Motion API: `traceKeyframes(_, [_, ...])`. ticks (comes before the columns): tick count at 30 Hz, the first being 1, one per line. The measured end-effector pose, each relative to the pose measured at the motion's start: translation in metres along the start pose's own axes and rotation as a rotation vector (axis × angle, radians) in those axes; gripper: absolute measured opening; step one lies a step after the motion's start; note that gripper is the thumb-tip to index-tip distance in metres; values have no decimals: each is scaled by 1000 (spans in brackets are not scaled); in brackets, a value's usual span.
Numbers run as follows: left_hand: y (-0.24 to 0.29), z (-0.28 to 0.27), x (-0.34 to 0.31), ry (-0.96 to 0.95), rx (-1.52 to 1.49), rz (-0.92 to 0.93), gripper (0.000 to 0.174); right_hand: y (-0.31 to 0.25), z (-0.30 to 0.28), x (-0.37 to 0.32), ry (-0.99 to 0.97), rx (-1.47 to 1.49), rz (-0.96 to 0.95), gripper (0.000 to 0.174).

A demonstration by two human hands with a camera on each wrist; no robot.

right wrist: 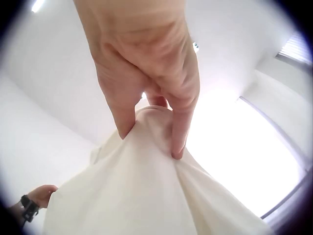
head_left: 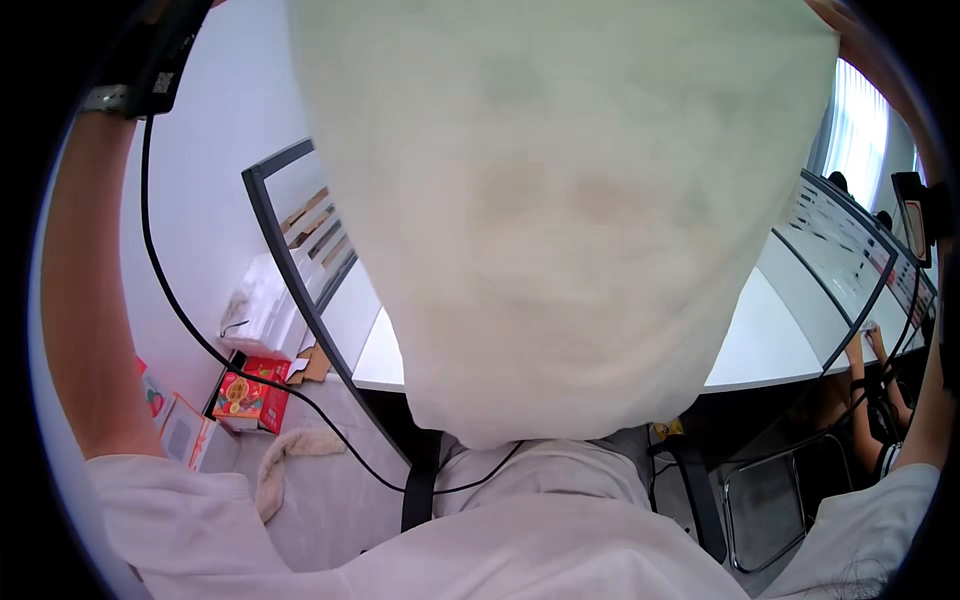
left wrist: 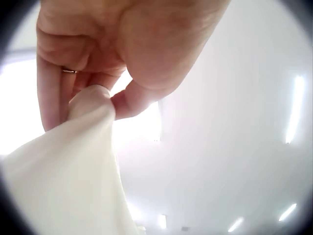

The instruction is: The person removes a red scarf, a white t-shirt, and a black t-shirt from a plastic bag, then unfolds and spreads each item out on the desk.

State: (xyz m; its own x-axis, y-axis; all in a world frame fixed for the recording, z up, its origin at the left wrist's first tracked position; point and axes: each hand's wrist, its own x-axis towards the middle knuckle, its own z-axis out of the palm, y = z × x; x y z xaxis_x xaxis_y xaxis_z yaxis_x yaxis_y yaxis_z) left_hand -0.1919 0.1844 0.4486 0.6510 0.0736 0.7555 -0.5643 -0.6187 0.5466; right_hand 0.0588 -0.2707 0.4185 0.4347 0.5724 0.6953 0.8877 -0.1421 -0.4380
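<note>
The person stands at the desk (head_left: pixel 770 340) with both arms raised, and a cream cloth (head_left: pixel 560 220) hangs between them like a curtain in front of the chest and face. The left hand (left wrist: pixel 122 54) pinches a bunched bit of the top edge between thumb and fingers, a ring (left wrist: pixel 68 70) showing on one finger. The right hand (right wrist: pixel 146 73) grips the other end of the same edge, with the fabric gathered between thumb and fingers pointing down. Neither hand is slack; each is closed on cloth.

As I judge it, the lifting and opening part is done. The cloth is clear of the desk, spread across its width, and its lower hem dangles free just above the person's white shirt (head_left: pixel 560 520). It touches nothing but the two hands. What is left is everything after the spread: there is no fold in it, it is laid on no surface, and the fabric sags a little in the middle rather than being pulled taut.

Down on the floor to the left lie coloured boxes (head_left: pixel 245 395) and a pale towel (head_left: pixel 290 450), well apart from the cloth
</note>
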Motion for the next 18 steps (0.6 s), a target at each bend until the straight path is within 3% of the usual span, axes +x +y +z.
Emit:
traceKeyframes(2, [-9,7,-6,77,17,190,28,2,-2,2,104,33,-15,40])
traceKeyframes(5, [3,15,-10,80,36,240,35,-2,4,8,140,179,-146,30])
traceKeyframes(7, [11,4,-5,0,-25,277,37,-10,-7,17,136,419,-100,25])
traceKeyframes(9, [17,-4,-3,-222,-321,4,32,-5,-9,25,199,389,-156,24])
traceKeyframes(11, [8,-4,3,-203,-296,-14,32,-10,-13,27,308,324,-88,42])
traceKeyframes(18, [-45,16,11,-37,-198,-61,32,1,-5,41,331,162,-132,39])
